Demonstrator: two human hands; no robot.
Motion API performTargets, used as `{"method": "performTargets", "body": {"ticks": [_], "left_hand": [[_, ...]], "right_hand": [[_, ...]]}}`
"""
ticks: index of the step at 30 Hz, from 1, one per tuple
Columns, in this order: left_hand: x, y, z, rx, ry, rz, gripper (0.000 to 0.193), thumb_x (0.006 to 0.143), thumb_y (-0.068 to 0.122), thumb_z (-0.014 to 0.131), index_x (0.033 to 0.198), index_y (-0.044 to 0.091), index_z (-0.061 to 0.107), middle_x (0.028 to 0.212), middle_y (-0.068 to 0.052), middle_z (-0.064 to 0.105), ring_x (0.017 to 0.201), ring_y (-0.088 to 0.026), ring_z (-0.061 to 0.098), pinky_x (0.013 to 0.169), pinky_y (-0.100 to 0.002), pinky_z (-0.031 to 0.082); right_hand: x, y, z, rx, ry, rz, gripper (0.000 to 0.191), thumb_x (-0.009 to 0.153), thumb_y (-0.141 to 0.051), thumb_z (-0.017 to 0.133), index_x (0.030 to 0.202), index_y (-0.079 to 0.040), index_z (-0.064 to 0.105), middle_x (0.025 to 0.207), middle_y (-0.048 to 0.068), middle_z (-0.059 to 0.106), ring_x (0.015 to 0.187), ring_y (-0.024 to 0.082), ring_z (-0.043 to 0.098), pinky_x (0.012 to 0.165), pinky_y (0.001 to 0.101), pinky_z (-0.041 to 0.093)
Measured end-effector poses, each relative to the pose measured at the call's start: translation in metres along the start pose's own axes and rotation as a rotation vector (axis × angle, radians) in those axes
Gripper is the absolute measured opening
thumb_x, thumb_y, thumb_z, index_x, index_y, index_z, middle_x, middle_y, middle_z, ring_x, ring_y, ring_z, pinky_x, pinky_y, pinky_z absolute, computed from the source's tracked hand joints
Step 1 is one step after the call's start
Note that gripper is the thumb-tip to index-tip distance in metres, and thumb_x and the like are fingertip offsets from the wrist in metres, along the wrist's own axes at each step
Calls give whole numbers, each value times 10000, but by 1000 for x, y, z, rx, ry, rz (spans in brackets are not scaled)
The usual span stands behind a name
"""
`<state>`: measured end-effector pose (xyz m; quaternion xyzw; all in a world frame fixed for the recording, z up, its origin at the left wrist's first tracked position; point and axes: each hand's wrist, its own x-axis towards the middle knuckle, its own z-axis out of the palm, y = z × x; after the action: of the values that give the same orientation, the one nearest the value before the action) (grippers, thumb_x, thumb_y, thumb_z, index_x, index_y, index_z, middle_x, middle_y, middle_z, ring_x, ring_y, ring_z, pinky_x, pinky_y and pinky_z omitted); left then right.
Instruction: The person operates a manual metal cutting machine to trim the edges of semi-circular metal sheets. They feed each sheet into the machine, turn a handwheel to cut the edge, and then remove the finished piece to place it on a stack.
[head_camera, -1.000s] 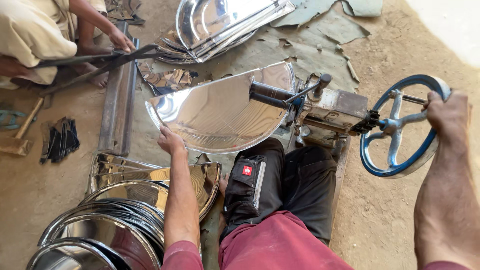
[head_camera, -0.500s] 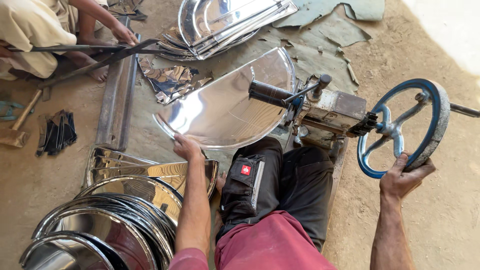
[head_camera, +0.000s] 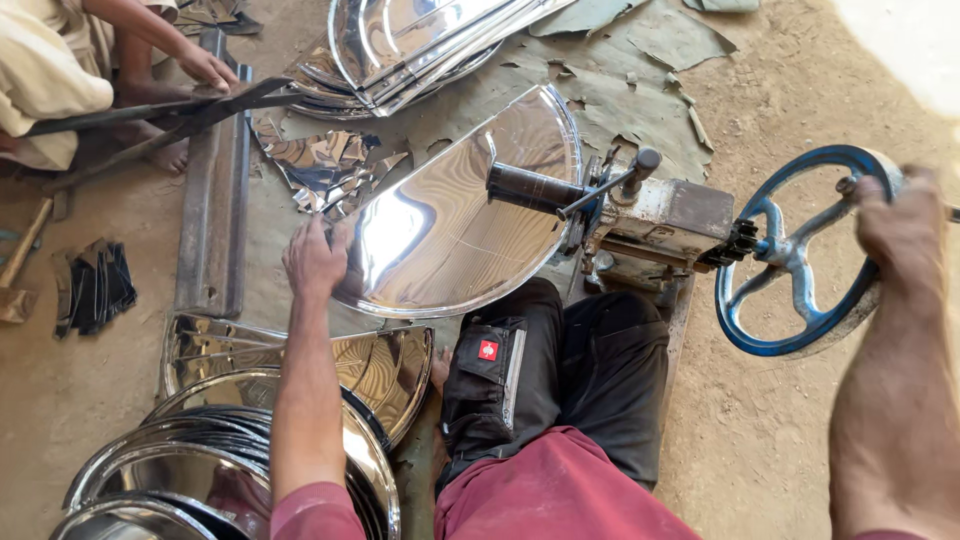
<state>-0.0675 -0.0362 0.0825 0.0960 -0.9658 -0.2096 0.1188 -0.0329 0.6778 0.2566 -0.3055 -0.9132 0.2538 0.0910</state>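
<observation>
1. Nearest me, a stack of round polished steel dishes (head_camera: 200, 470) sits on the dirt floor (head_camera: 760, 430) by my left knee, within easy reach.
2. My left hand (head_camera: 315, 262) lies flat, fingers spread on the rim of the shiny half-round steel sheet (head_camera: 450, 225), seemingly to steady it; nothing is clenched.
3. The sheet lies nearly flat, its long straight edge running from lower left to upper right, curved edge toward me, clamped under the dark roller of the small hand-cranked metal machine (head_camera: 655, 220).
4. My right hand (head_camera: 900, 225) is blurred, fingers wrapped round the blue spoked crank wheel (head_camera: 800, 260).
5. Farther off, another person's hand (head_camera: 210, 68) rests on a long dark metal bar (head_camera: 150, 110).
</observation>
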Motion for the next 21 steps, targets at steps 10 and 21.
{"method": "performTargets", "body": {"ticks": [10, 21], "left_hand": [[-6, 7, 16, 167, -160, -146, 588, 1061, 555, 423, 1186, 22, 637, 1240, -225, 656, 1204, -403, 576, 1029, -587, 381], [-17, 22, 23, 242, -25, -101, 522, 1071, 492, 445, 1162, 13, 632, 1191, -225, 672, 1161, -405, 592, 991, -579, 396]], "right_hand": [[1, 37, 19, -376, 319, -398, 372, 1077, -211, 728, 1274, 75, 595, 1024, 260, 720, 811, 352, 738, 684, 439, 617], [-85, 123, 99, 91, 669, -506, 253, 1192, -57, 528, 1426, -8, 447, 1034, 84, 666, 838, 184, 678, 745, 305, 605]]}}
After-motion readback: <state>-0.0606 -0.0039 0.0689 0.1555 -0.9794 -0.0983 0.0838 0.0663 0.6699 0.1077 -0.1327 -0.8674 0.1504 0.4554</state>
